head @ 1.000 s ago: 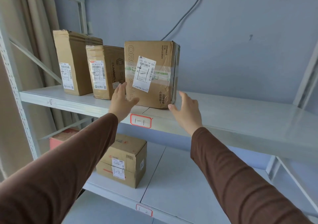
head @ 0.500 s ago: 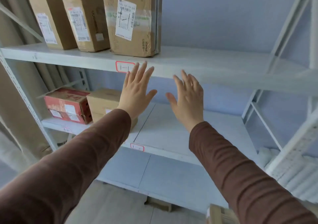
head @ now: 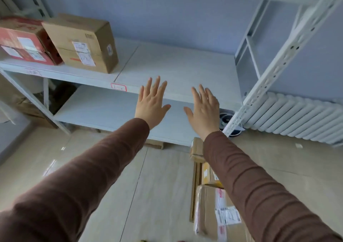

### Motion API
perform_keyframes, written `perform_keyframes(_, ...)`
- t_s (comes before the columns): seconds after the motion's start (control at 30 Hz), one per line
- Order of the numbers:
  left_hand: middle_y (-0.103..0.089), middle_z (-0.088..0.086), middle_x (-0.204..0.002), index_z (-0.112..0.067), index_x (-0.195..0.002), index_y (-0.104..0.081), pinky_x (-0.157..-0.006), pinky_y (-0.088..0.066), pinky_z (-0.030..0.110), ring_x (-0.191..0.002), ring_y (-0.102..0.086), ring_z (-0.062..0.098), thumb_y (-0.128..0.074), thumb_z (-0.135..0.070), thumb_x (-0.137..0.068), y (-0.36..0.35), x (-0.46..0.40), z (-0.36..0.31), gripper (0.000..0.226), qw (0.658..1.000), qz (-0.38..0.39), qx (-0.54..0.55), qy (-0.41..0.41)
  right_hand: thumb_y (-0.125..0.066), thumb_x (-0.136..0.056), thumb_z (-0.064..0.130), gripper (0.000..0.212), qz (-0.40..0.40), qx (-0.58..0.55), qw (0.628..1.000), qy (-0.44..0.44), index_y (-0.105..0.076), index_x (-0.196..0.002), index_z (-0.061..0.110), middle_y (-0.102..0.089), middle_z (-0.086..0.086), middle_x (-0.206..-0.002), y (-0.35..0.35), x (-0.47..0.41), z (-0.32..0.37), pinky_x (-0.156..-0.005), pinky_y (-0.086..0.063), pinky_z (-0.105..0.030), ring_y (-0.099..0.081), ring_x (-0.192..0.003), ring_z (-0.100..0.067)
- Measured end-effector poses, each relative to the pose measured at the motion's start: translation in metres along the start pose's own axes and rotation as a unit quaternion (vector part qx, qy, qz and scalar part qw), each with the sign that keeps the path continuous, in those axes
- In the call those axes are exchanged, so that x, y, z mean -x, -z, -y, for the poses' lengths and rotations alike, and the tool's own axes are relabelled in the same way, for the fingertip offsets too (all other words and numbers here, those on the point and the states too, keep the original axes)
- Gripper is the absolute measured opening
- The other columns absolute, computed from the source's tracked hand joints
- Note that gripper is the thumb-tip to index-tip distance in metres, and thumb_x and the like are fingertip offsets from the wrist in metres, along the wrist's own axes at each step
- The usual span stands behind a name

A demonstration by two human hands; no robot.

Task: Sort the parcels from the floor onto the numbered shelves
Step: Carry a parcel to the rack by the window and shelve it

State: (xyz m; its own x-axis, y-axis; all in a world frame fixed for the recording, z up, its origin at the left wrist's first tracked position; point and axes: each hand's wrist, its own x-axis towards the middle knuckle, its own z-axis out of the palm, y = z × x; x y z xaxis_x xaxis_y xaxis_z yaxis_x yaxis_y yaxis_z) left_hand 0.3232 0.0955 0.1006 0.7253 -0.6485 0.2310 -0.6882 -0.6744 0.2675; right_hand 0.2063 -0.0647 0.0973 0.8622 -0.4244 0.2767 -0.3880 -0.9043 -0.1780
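Note:
My left hand (head: 151, 102) and my right hand (head: 203, 109) are both held out in front of me, fingers straight and spread, holding nothing. They hover before the white shelf (head: 178, 70), whose front edge bears a red-framed label (head: 118, 87). On that shelf at the left stand a brown cardboard parcel (head: 83, 43) and a red parcel (head: 24, 41). Several brown parcels (head: 213, 204) with white shipping labels lie on the floor below my right arm, which partly hides them.
A lower white shelf (head: 104, 109) runs under the labelled one. A perforated white shelf post (head: 274, 70) slants down at the right, with a white radiator (head: 297, 117) behind it. The light tiled floor (head: 157, 186) spreads between my arms.
My view has swung down from the top shelf with its three parcels to the lower shelves and the floor. Both hands have come away from the parcel and stay empty.

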Motion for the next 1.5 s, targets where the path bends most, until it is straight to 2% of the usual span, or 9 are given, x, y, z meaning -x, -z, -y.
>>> perform_keyframes(0.23, 0.009, 0.005, -0.172, -0.021, -0.165, -0.003, -0.128, 0.004, 0.047, -0.158, 0.014, 0.029, -0.050, -0.043, -0.104, -0.088, 0.052, -0.083, 0.080, 0.995, 0.095, 0.015, 0.029, -0.049, -0.104, 0.048, 0.073, 0.095, 0.004, 0.995, -0.032, -0.017, -0.164, 0.020, -0.014, -0.007, -0.172, -0.033, 0.082, -0.105, -0.127, -0.014, -0.049, -0.010, -0.158, -0.029)
perform_keyframes(0.47, 0.005, 0.007, -0.172, -0.020, -0.164, -0.005, -0.129, -0.001, 0.046, -0.158, 0.010, 0.030, -0.051, -0.046, -0.103, -0.180, 0.122, -0.170, 0.081, 0.983, 0.148, 0.019, 0.106, -0.047, -0.104, 0.049, 0.075, 0.178, -0.005, 0.984, -0.021, -0.013, -0.165, 0.020, -0.012, -0.007, -0.172, -0.066, 0.161, -0.222, -0.128, -0.012, -0.048, -0.008, -0.159, -0.028)
perform_keyframes(0.7, 0.007, 0.009, -0.172, -0.018, -0.165, -0.003, -0.127, -0.002, 0.043, -0.158, 0.010, 0.030, -0.052, -0.044, -0.103, -0.266, 0.191, -0.235, 0.083, 0.949, 0.231, 0.063, 0.205, -0.052, -0.103, 0.045, 0.078, 0.259, -0.019, 0.965, -0.046, -0.013, -0.164, 0.018, -0.014, -0.007, -0.172, -0.112, 0.236, -0.309, -0.127, -0.017, -0.048, -0.013, -0.158, -0.029)
perform_keyframes(0.9, 0.001, 0.010, -0.172, -0.014, -0.165, -0.005, -0.128, -0.004, 0.039, -0.159, 0.003, 0.027, -0.050, -0.043, -0.105, -0.337, 0.203, -0.248, 0.080, 0.925, 0.255, 0.123, 0.255, -0.052, -0.104, 0.039, 0.076, 0.305, -0.065, 0.944, -0.107, -0.011, -0.164, 0.016, -0.013, -0.009, -0.172, -0.172, 0.265, -0.349, -0.127, -0.020, -0.045, -0.015, -0.157, -0.031)
perform_keyframes(1.07, -0.007, 0.011, -0.172, -0.013, -0.164, -0.010, -0.129, -0.012, 0.042, -0.158, -0.007, 0.028, -0.055, -0.037, -0.104, -0.398, 0.198, -0.239, 0.079, 0.906, 0.249, 0.172, 0.295, -0.050, -0.106, 0.037, 0.074, 0.318, -0.110, 0.927, -0.167, -0.011, -0.164, 0.013, -0.014, -0.011, -0.171, -0.229, 0.271, -0.371, -0.124, -0.025, -0.046, -0.019, -0.156, -0.032)
perform_keyframes(1.23, -0.016, 0.011, -0.170, -0.013, -0.164, -0.011, -0.126, -0.021, 0.045, -0.156, -0.017, 0.030, -0.052, -0.043, -0.104, -0.455, 0.184, -0.225, 0.079, 0.891, 0.247, 0.204, 0.322, -0.044, -0.108, 0.036, 0.072, 0.319, -0.158, 0.908, -0.220, -0.006, -0.164, 0.010, -0.010, -0.011, -0.172, -0.281, 0.267, -0.384, -0.125, -0.019, -0.041, -0.017, -0.156, -0.032)
perform_keyframes(1.3, -0.020, 0.012, -0.169, -0.013, -0.163, -0.012, -0.124, -0.024, 0.045, -0.154, -0.022, 0.031, -0.051, -0.041, -0.104, -0.475, 0.177, -0.221, 0.077, 0.888, 0.244, 0.215, 0.325, -0.042, -0.109, 0.037, 0.071, 0.315, -0.172, 0.903, -0.238, -0.005, -0.164, 0.010, -0.013, -0.010, -0.172, -0.298, 0.265, -0.387, -0.123, -0.023, -0.042, -0.021, -0.155, -0.032)
perform_keyframes(1.4, -0.030, 0.013, -0.166, -0.014, -0.163, -0.013, -0.119, -0.032, 0.043, -0.149, -0.035, 0.032, -0.046, -0.041, -0.106, -0.501, 0.166, -0.219, 0.071, 0.877, 0.249, 0.235, 0.336, -0.039, -0.109, 0.040, 0.071, 0.314, -0.197, 0.888, -0.271, -0.004, -0.165, 0.014, -0.030, -0.013, -0.166, -0.320, 0.262, -0.391, -0.117, -0.032, -0.043, -0.035, -0.148, -0.036)
perform_keyframes(1.5, -0.046, 0.014, -0.154, -0.015, -0.159, -0.023, -0.106, -0.043, 0.039, -0.133, -0.051, 0.033, -0.044, -0.042, -0.106, -0.520, 0.162, -0.219, 0.063, 0.867, 0.242, 0.261, 0.349, -0.037, -0.110, 0.039, 0.069, 0.320, -0.220, 0.875, -0.289, -0.004, -0.165, 0.015, -0.042, -0.015, -0.160, -0.334, 0.262, -0.390, -0.111, -0.038, -0.042, -0.047, -0.140, -0.038)
